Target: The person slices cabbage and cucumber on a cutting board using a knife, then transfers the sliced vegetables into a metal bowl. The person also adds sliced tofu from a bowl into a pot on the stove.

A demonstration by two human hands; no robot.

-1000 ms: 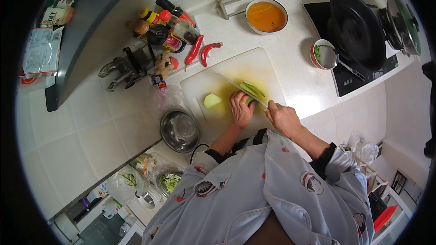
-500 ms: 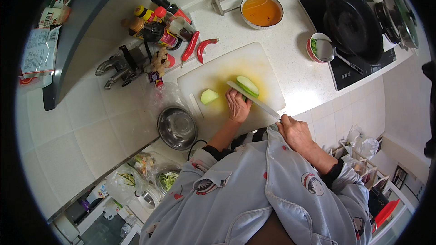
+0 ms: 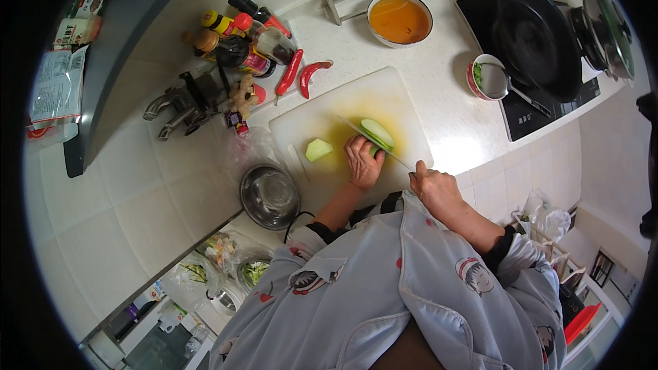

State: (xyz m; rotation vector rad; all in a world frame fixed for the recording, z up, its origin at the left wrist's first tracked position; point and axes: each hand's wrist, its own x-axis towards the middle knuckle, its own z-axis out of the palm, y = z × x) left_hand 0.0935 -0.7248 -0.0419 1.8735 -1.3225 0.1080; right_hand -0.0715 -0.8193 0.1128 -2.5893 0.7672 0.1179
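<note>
A white cutting board with a yellowish stain lies on the counter in front of me. My right hand is closed round the handle of a kitchen knife, whose thin blade slants up and left across the board. My left hand presses its curled fingers on a pale green squash, close against the blade. Just beyond the blade lean cut squash slices with green skin edges. A separate squash chunk rests to the left. Much of the held piece is hidden by fingers and blade.
A steel bowl stands left of the board. Red chillies, ginger and sauce bottles are at the back left. Behind sits a bowl of orange liquid. A small bowl and black wok are at the right.
The knife has turned from showing its broad side to a more edge-on angle. My right hand has shifted slightly left with it. My left hand stays on the squash.
</note>
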